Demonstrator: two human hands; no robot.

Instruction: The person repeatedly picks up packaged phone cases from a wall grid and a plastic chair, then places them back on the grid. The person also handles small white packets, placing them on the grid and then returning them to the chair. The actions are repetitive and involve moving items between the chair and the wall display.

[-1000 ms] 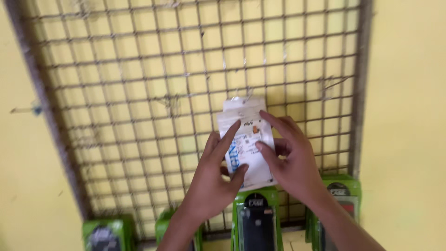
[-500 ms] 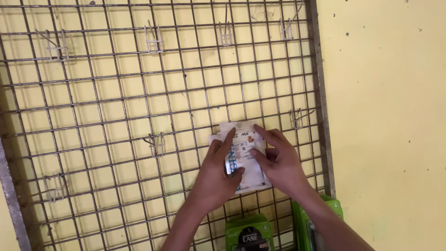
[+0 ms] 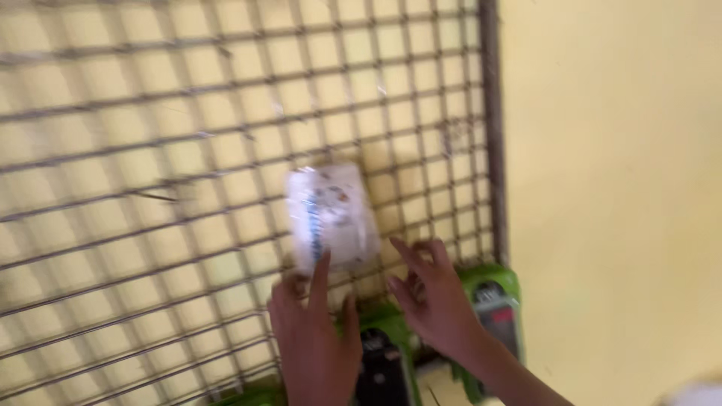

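A white packet (image 3: 332,216) with blue and small coloured print hangs against the wire grid panel (image 3: 150,150) on the yellow wall. My left hand (image 3: 312,342) is just below it, index finger raised and touching the packet's lower edge. Lower right of the packet is my right hand (image 3: 434,299), fingers apart, holding nothing and a little clear of it. The whole view is motion-blurred.
Green-framed blister packs with dark items hang under my hands, one (image 3: 494,302) at the grid's lower right and another (image 3: 383,353) between my wrists. The grid's dark frame bar (image 3: 492,128) runs down the right side, with bare yellow wall (image 3: 617,188) beyond it.
Both hands have let go of the white packet and dropped below it. The packet stays on the grid. The camera view has swung and blurred.
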